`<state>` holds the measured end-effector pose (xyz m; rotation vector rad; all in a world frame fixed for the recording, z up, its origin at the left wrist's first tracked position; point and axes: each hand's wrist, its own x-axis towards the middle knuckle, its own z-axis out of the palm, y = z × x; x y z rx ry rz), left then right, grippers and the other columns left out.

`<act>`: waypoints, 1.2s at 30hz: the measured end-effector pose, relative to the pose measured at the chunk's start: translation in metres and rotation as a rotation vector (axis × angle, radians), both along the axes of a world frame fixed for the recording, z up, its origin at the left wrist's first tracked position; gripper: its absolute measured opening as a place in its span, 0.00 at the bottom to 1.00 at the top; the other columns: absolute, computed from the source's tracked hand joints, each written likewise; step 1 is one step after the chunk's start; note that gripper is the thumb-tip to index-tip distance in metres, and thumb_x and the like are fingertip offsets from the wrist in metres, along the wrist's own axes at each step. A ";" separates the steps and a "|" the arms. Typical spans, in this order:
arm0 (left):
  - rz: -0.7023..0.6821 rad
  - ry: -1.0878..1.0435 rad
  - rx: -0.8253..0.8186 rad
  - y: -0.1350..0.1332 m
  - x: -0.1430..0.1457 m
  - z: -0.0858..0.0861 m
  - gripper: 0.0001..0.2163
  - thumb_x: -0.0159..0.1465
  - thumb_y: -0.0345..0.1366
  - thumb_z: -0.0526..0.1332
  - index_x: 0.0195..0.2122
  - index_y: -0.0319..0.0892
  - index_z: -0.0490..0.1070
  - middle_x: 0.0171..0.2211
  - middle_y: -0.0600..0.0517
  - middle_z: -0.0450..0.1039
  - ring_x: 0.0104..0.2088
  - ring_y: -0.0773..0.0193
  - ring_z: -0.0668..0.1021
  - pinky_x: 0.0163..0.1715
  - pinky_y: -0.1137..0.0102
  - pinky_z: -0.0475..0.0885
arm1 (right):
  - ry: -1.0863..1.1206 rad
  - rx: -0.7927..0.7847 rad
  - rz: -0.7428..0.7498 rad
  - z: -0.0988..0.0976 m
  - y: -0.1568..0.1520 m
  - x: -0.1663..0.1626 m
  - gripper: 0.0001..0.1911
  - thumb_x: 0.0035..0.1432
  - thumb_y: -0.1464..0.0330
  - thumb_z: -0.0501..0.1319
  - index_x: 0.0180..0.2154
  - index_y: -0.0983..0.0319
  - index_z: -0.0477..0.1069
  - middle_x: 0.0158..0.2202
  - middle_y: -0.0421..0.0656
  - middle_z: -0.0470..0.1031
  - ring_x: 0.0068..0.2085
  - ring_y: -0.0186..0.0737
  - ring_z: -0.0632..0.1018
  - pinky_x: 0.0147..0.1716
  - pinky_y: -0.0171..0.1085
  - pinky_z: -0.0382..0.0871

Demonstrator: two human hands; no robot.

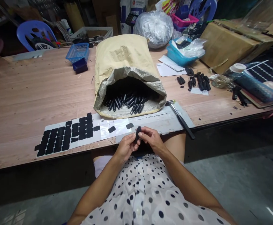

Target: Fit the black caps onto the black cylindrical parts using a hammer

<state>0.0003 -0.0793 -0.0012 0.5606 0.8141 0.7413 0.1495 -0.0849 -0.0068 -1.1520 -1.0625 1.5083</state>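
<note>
Small black part [138, 133] being held by the edge of a wood-grain surface [44, 84]

By the near edge, the small black part is being pinched between the fingertips of the left hand [126, 146] and the right hand [152, 137]. A bulging tan sack [127, 53] is being supported mid-surface; slender black pieces [130, 101] with shiny tips are being framed by its wrinkled grey lining [150, 82]. Nearer, rounded-square black patches [67, 137] are being carried in rows by a thin white sheet [84, 141], and a hammer [183, 122] is being supported by a flat grey board [169, 122], its handle overhanging the edge. To the right, loose black pieces [205, 84] are being displayed near a scuffed cardboard box [230, 43]. Beyond, a curved blue chair [36, 26] is being partly hidden by the surface; below, a grey floor [221, 184] is being dimly lit.
</note>
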 end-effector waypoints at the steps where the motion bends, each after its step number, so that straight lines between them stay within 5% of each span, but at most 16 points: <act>1: -0.004 -0.010 -0.010 -0.002 0.000 -0.001 0.21 0.51 0.50 0.75 0.30 0.36 0.73 0.20 0.55 0.69 0.16 0.75 0.65 0.17 0.77 0.54 | 0.001 0.001 -0.007 -0.001 0.000 0.000 0.20 0.51 0.51 0.70 0.37 0.61 0.78 0.26 0.37 0.71 0.25 0.31 0.70 0.25 0.33 0.63; 10: -0.018 -0.024 -0.023 -0.014 0.002 0.003 0.18 0.61 0.51 0.68 0.33 0.38 0.73 0.15 0.57 0.64 0.15 0.72 0.64 0.17 0.75 0.57 | -0.014 0.026 -0.003 -0.006 -0.006 0.000 0.21 0.51 0.50 0.69 0.38 0.60 0.80 0.27 0.37 0.71 0.26 0.31 0.66 0.25 0.33 0.62; 22: -0.035 0.015 0.002 -0.019 0.002 0.005 0.18 0.62 0.52 0.66 0.33 0.39 0.71 0.17 0.56 0.66 0.16 0.71 0.64 0.18 0.74 0.58 | 0.093 -0.024 0.055 -0.011 -0.011 0.002 0.23 0.52 0.49 0.68 0.38 0.61 0.80 0.22 0.35 0.67 0.22 0.29 0.64 0.23 0.33 0.62; 27: 0.065 0.073 0.058 -0.028 0.009 -0.002 0.22 0.58 0.54 0.71 0.39 0.42 0.69 0.24 0.56 0.72 0.23 0.69 0.73 0.25 0.73 0.67 | -0.161 0.093 -0.011 -0.010 -0.016 -0.003 0.21 0.56 0.50 0.65 0.41 0.59 0.79 0.29 0.37 0.69 0.23 0.31 0.69 0.23 0.34 0.67; 31: 0.022 0.171 0.122 -0.033 0.006 -0.006 0.21 0.59 0.55 0.69 0.41 0.44 0.68 0.30 0.55 0.74 0.32 0.64 0.78 0.37 0.69 0.73 | -0.458 0.300 -0.165 -0.002 -0.022 -0.007 0.14 0.61 0.56 0.62 0.37 0.59 0.78 0.34 0.42 0.73 0.32 0.35 0.74 0.32 0.34 0.71; 36: 0.113 0.438 0.355 -0.030 -0.009 -0.003 0.18 0.63 0.50 0.66 0.47 0.45 0.70 0.32 0.55 0.74 0.34 0.64 0.77 0.40 0.69 0.73 | -0.727 0.426 -0.118 0.011 -0.027 -0.003 0.12 0.64 0.59 0.59 0.33 0.59 0.74 0.26 0.39 0.72 0.26 0.33 0.70 0.28 0.34 0.63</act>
